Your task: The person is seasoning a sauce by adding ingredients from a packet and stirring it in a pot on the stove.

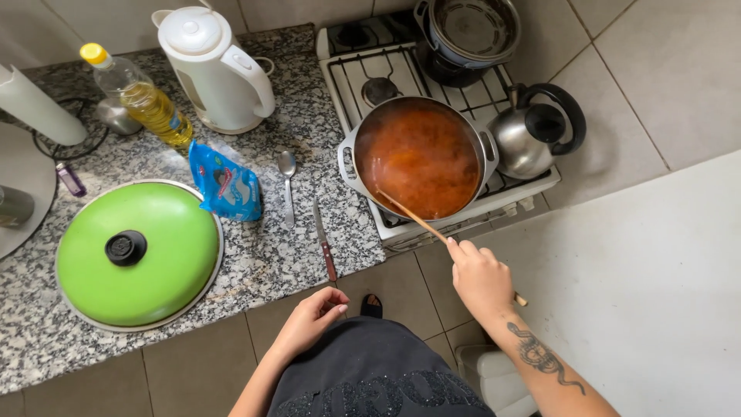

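My right hand (pixel 480 276) grips the end of a long wooden spoon (pixel 417 220), whose other end dips into the orange-red sauce in a large metal pot (pixel 419 154) on the front burner of a white gas stove (pixel 401 69). My left hand (pixel 312 315) hangs loosely curled at my waist, just below the counter edge, and holds nothing. It is nearest to a knife (pixel 324 239) with a dark red handle lying at the edge of the granite counter (pixel 270 255).
A green lid (pixel 139 251), a blue packet (pixel 225 184) and a metal spoon (pixel 287 184) lie on the counter. Behind them stand an oil bottle (pixel 143 96) and a white electric kettle (pixel 216 66). A steel kettle (pixel 532 131) and a second pot (pixel 471 31) occupy the stove.
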